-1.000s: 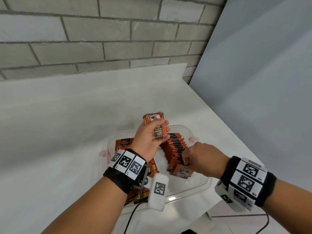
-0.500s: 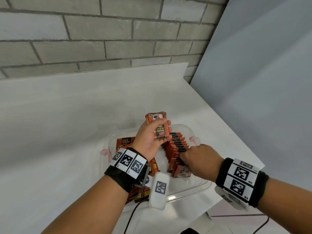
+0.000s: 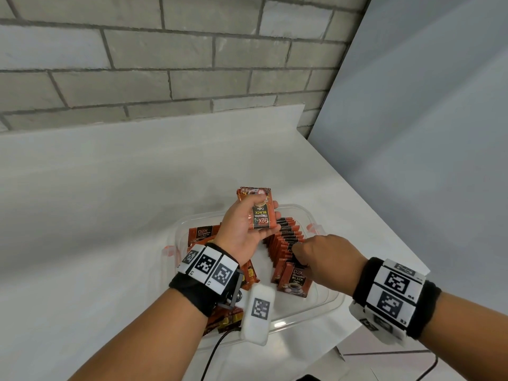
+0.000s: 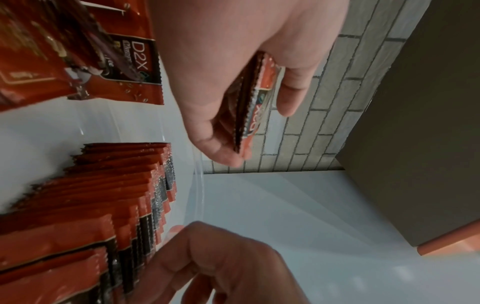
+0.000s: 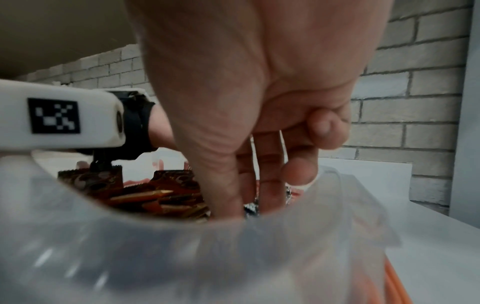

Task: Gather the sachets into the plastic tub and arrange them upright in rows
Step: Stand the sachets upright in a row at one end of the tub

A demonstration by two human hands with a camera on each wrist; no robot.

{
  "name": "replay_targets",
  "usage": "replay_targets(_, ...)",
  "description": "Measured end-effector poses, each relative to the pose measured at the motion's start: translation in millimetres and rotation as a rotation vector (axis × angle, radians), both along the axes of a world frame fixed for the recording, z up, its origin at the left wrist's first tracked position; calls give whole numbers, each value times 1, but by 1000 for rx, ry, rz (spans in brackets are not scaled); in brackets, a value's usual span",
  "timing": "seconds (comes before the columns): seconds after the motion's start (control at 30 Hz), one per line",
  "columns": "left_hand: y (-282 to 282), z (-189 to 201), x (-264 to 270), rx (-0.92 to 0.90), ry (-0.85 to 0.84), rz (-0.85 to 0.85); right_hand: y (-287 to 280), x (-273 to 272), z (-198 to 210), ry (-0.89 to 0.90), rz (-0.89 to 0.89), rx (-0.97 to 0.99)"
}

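A clear plastic tub (image 3: pixel 331 301) sits on the white counter. Inside it a row of upright red-and-black sachets (image 3: pixel 286 237) runs along its right side. My left hand (image 3: pixel 264 207) hovers over the tub's far part and grips a small stack of sachets (image 3: pixel 261 222), seen edge-on in the left wrist view as the stack (image 4: pixel 255 102). My right hand (image 3: pixel 298 258) reaches down at the near end of the row, thumb and fingers (image 5: pixel 270 185) pinching the tops of the sachets there. The front sachet (image 3: pixel 294 281) faces me. Loose sachets (image 3: pixel 199 235) lie flat at the tub's left.
The brick wall (image 3: pixel 192 64) stands behind the counter (image 3: pixel 96 202) and a grey panel (image 3: pixel 426 160) closes the right side. The counter's edge runs diagonally just right of the tub. An orange clip (image 3: pixel 312 228) sticks out from the tub's rim. A black cable (image 3: pixel 214 353) hangs below my left wrist.
My left hand has turned the stack slightly, so its printed face shows more. My right hand stays at the near end of the row, shifted a little along it.
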State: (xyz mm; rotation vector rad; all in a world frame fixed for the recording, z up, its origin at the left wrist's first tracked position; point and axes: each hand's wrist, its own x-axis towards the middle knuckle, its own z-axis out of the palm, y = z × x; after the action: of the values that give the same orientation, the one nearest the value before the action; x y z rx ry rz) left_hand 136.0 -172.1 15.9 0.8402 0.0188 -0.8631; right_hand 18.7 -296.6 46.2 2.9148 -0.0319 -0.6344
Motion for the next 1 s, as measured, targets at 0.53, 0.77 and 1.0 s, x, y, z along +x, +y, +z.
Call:
replay_targets(0.53,-1,0,-8,83,-170,-146,-11,24,25,-428,-615,919)
replay_targets(0.77,-1,2,-8,29,-161,-156,-3,23,25,-390,-693,1061)
replay_targets(1.0,1,-1,-6,16,-205,-151,-5,26,33,-504,-789,1167)
